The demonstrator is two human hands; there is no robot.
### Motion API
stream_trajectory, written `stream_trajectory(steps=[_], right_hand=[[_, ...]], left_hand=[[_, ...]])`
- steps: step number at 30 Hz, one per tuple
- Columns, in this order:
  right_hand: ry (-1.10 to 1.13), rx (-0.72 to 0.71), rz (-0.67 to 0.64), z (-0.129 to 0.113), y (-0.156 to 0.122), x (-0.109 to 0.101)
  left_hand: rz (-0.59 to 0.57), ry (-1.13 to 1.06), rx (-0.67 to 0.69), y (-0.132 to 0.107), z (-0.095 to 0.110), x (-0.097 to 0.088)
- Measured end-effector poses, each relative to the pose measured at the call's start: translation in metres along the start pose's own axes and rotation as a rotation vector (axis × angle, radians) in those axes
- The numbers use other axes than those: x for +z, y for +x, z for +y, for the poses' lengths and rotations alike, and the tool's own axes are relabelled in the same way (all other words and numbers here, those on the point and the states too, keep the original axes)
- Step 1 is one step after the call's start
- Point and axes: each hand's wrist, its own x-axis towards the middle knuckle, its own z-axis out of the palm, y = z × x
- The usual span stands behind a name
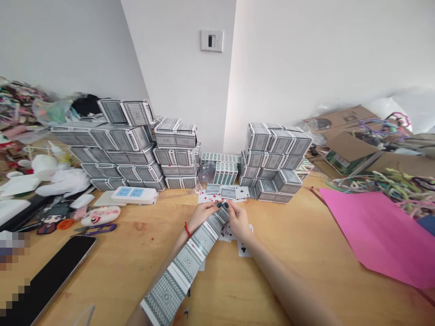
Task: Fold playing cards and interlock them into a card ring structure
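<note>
A long row of patterned grey-green playing cards (190, 258) runs overlapped along my left forearm, from the elbow up to my fingers. My left hand (203, 213) curls round the far end of this row, fingers closed on it. My right hand (238, 219) pinches the same end from the right, fingertips touching the top cards. Loose cards (224, 194) lie on the wooden table (306, 253) just beyond both hands, some face up, and a few more (244, 248) lie under my right wrist.
Stacks of card boxes (129, 149) stand at the back left, and more card boxes (275, 158) at the back right. A white power strip (134, 194), a black phone (54, 276), pink paper (377, 235), open cardboard boxes (346, 145) and coloured clutter (20, 113) surround the area.
</note>
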Motion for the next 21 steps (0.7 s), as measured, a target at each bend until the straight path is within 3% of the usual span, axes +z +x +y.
stream_trajectory(steps=[3,8,15,21], right_hand=[[0.033,0.033,0.008,0.001,0.000,0.000],[0.335,0.205,-0.044,0.006,0.002,-0.005],[0.122,0.146,-0.002,0.004,0.003,-0.009],[0.190,0.173,-0.054,-0.004,0.006,-0.011]], left_hand=[[0.015,0.028,0.020,0.000,0.001,0.000],[0.081,0.032,-0.005,0.000,0.001,0.000],[0.103,0.097,0.015,-0.001,0.003,-0.001],[0.017,0.129,0.023,-0.001,0.001,0.003]])
